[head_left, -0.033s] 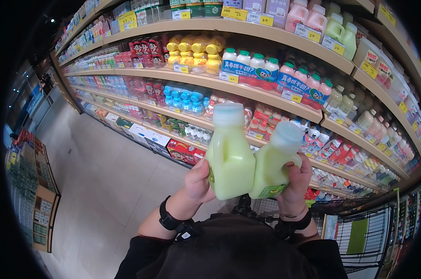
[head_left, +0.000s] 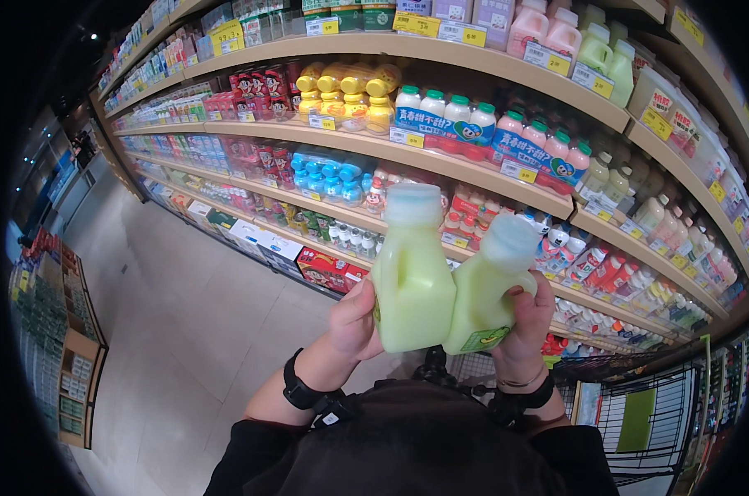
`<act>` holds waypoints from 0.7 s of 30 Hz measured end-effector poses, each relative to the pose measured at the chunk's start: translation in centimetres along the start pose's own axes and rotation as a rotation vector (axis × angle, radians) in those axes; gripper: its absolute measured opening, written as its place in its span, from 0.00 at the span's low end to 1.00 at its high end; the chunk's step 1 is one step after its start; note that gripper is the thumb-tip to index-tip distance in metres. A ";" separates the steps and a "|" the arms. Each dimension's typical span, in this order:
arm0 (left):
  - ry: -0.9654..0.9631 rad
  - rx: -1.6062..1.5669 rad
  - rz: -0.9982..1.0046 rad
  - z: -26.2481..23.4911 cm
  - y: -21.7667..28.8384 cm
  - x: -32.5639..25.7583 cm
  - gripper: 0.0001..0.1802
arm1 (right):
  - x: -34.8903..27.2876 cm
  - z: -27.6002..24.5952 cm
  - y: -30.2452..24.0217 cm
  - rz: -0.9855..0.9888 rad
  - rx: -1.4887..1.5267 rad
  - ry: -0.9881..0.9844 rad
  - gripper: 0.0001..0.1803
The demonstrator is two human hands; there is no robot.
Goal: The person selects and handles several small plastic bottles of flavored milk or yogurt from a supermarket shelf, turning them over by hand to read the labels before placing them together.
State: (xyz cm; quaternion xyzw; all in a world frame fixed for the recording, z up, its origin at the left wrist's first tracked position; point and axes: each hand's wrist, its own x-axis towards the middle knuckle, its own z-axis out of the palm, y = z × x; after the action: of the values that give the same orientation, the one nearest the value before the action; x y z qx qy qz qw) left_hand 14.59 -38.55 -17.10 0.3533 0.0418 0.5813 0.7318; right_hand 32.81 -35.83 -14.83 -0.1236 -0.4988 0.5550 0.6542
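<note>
Two pale green plastic drink bottles with moulded handles and whitish caps are held up before me, side by side with their lower parts touching. My left hand (head_left: 356,321) grips the left bottle (head_left: 416,302) by its left side; the bottle stands almost upright. My right hand (head_left: 525,318) is wrapped round the handle of the right bottle (head_left: 478,298), which leans to the right. A green label shows near its base. The fingers behind both bottles are mostly hidden.
Long curved shelves (head_left: 441,145) run across in front, stocked with yellow bottles (head_left: 352,99), blue bottles (head_left: 331,178) and white drink packs (head_left: 445,114). Similar green bottles (head_left: 610,62) stand on the upper right shelf. A wire shopping cart (head_left: 651,422) is at lower right, a low display (head_left: 69,355) at left.
The left bottle has shifted very slightly to the right at its cap, my left hand moving with it. My right hand and its bottle look unchanged.
</note>
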 end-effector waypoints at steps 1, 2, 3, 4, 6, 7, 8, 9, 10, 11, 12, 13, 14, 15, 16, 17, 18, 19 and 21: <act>0.011 -0.002 -0.025 0.2 0.1 0.1 0.36 | 0.0 -0.2 -0.1 -0.002 0.000 0.000 0.10; 0.009 -0.001 -0.025 0.8 0.2 0.2 0.36 | -0.1 -0.4 -0.1 -0.037 -0.034 -0.002 0.12; 0.121 0.172 0.011 1.6 0.3 0.4 0.36 | -0.1 -0.6 -0.1 -0.070 -0.068 -0.002 0.14; 0.232 0.345 0.048 2.1 0.3 0.5 0.35 | -0.2 -0.7 -0.1 -0.071 -0.068 0.001 0.14; 0.278 0.275 0.035 2.5 -0.1 0.8 0.36 | -0.2 -0.5 -0.2 -0.100 -0.166 0.035 0.10; 0.324 0.206 0.024 2.6 -0.4 0.8 0.37 | -0.2 -0.2 -0.3 -0.100 -0.168 0.037 0.10; 0.323 0.204 0.022 2.2 -0.7 0.6 0.37 | -0.2 0.1 -0.4 -0.092 -0.142 0.051 0.09; 0.243 0.343 0.075 1.8 -1.1 0.3 0.38 | -0.3 0.2 -0.5 -0.084 -0.115 0.068 0.08; 0.159 0.480 0.127 1.5 -1.3 0.0 0.40 | -0.5 0.1 -0.5 -0.083 -0.116 0.073 0.08; 0.158 0.478 0.120 1.5 -1.3 -0.1 0.40 | -0.7 0.0 -0.5 -0.101 -0.148 0.062 0.08; 0.208 0.433 0.053 1.8 -1.1 -0.1 0.41 | -0.9 -0.2 -0.5 -0.116 -0.179 0.051 0.09; 0.257 0.387 -0.015 1.9 -1.1 -0.1 0.43 | -1.2 -0.6 -0.7 -0.113 -0.180 0.059 0.09; 0.245 0.310 -0.030 1.7 -1.2 -0.3 0.42 | -1.4 -1.2 -1.0 -0.067 -0.134 0.061 0.09; 0.243 0.309 -0.038 1.5 -1.4 -0.4 0.42 | -1.6 -1.5 -1.2 -0.025 -0.087 0.063 0.10; 0.171 0.180 -0.062 1.4 -1.7 -0.5 0.43 | -1.6 -1.6 -1.1 -0.068 -0.131 0.097 0.11; 0.099 0.051 -0.086 1.2 -1.9 -0.6 0.43 | -1.6 -1.3 -1.5 -0.068 -0.133 0.104 0.11; 0.055 0.084 -0.048 1.1 -2.3 -0.5 0.43 | -1.6 -0.7 -2.2 0.015 -0.059 0.139 0.07; 0.052 0.082 -0.050 1.2 -2.4 -0.5 0.43 | -1.6 -0.4 -2.7 0.097 0.016 0.174 0.03; 0.014 -0.005 -0.039 1.4 -2.5 -0.4 0.43 | -2.0 -1.1 -2.1 0.034 -0.025 0.148 0.07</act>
State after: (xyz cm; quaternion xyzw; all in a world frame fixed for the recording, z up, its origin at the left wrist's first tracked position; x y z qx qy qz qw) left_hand 17.13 -39.78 -17.58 0.3464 0.0524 0.5696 0.7435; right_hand 35.15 -37.82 -14.90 -0.1812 -0.4537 0.5489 0.6782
